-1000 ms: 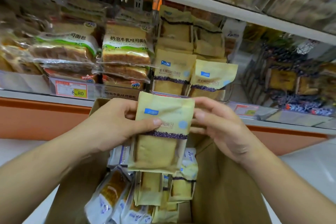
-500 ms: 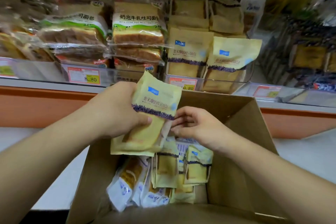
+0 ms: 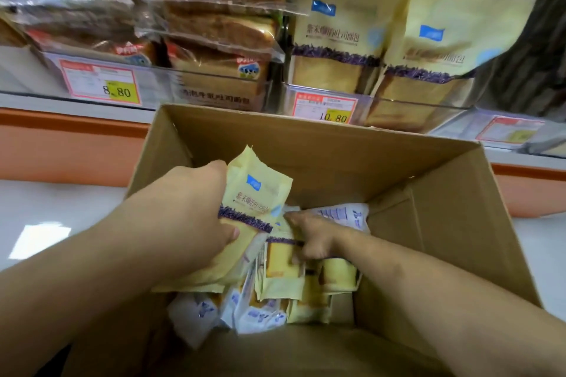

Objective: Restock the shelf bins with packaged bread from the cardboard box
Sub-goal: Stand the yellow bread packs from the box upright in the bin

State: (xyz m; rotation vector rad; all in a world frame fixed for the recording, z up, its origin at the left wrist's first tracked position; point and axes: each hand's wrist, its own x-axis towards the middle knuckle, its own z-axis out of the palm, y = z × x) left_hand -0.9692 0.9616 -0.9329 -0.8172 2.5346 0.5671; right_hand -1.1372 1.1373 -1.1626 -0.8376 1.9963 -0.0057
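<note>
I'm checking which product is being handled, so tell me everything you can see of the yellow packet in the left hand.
The pale yellow bread packet with a purple band looks like soft matte film, with a small blue logo, dark printed characters and a clear lower window showing tan bread. It is tilted, its crinkled top edge pointing up and away, over the open brown cardboard box. The left hand holds it, thumb across the front. Its lower end lies against packets in the box.

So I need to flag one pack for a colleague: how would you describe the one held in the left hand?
Find the open cardboard box below the shelf. Above its packs, the left hand grips a yellow bread pack, the only one lifted clear of the pile.
</note>
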